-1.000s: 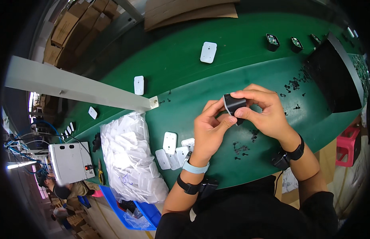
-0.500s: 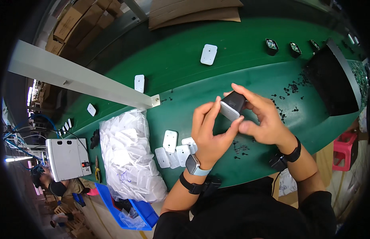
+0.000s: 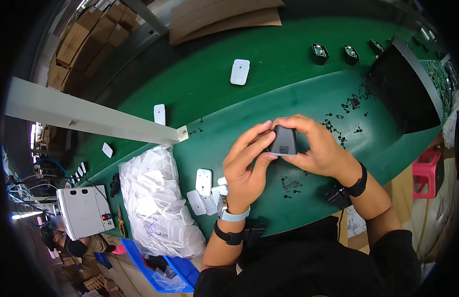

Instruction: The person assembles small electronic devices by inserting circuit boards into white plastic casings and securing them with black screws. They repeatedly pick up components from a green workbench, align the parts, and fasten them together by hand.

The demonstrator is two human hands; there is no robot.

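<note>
Above the bench's green mat, a small black plastic housing (image 3: 284, 138) with a whitish cover along its lower edge is held between both hands. My left hand (image 3: 245, 171) presses its left side, with fingers bent over the top and the thumb at the bottom corner. My right hand (image 3: 319, 150) wraps the right side, its thumb under the pale edge. A small port-like opening shows on the face toward me. To the left of my left wrist lie several loose white covers (image 3: 204, 182). Small dark screws (image 3: 291, 184) are scattered just below the hands.
A clear bag of white covers (image 3: 158, 203) lies left, beside pliers (image 3: 121, 222) and a white machine box (image 3: 83, 210). More screws (image 3: 353, 103) spread toward a black bin (image 3: 402, 84). Housings with circuit boards (image 3: 319, 53) stand behind. A pale post (image 3: 91, 114) crosses the left. A person (image 3: 76, 242) is far left.
The housing has been turned in my hands from tilted, pale cover toward me, to more upright with its port face toward me. Both hands still hold it; the view has shifted slightly.
</note>
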